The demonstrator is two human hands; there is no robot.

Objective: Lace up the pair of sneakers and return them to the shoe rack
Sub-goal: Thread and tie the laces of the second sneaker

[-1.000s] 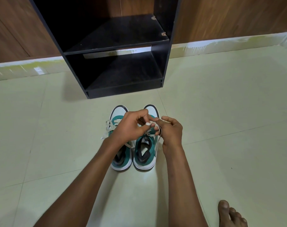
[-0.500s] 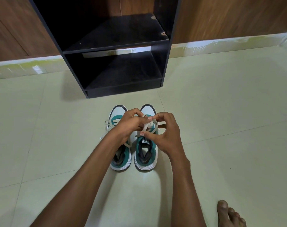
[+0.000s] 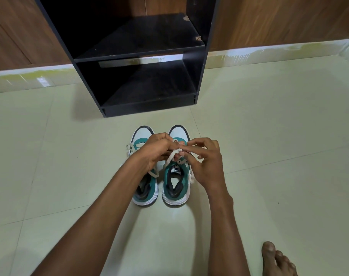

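Observation:
Two white and teal sneakers stand side by side on the floor, toes pointing at the rack. The left sneaker (image 3: 142, 136) shows a tied white bow. Over the right sneaker (image 3: 176, 188) both hands meet. My left hand (image 3: 154, 150) pinches the white lace (image 3: 170, 156) above the tongue. My right hand (image 3: 206, 162) grips another strand of the same lace from the right side. My fingers hide the eyelets and any knot. The black shoe rack (image 3: 149, 105) stands just beyond the toes, both shelves bare.
Pale floor tiles (image 3: 269, 136) spread out on every side. A wooden wall with a white skirting (image 3: 269, 52) runs behind the rack. A bare foot (image 3: 277, 259) rests at the bottom right.
My right hand has shifted up and to the right of the right sneaker, pulling its strand. My left hand stays over the tongue, still pinching the lace.

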